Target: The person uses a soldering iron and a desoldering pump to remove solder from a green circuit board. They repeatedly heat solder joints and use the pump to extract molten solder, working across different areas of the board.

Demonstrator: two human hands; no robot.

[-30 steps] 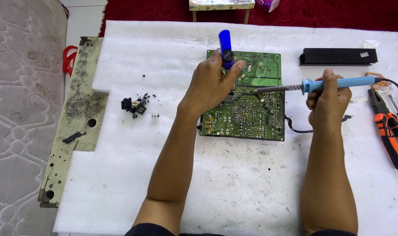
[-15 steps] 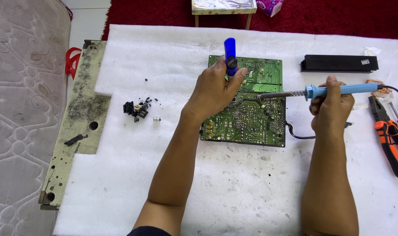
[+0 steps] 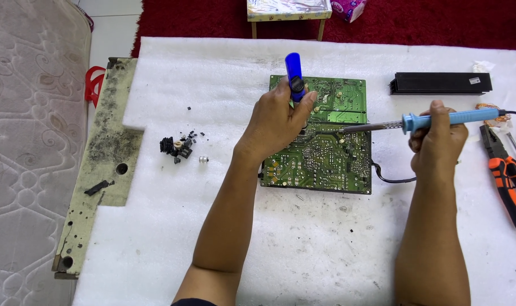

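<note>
Both hands are barely shifting since earlier: the left hand [image 3: 278, 116] is gripping the blue plastic desoldering pump [image 3: 294, 76] over the green circuit board [image 3: 326, 153], the right hand [image 3: 436, 136] is clasping the blue-handled soldering iron [image 3: 433, 120], tip beside the left fingertips. Removed black parts [image 3: 176, 147] are lying aside; desoldering seems unfinished.

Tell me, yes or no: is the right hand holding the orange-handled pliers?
No. The right hand grips a blue-handled soldering iron, while the orange-handled pliers lie untouched on the foam beside it.
</note>
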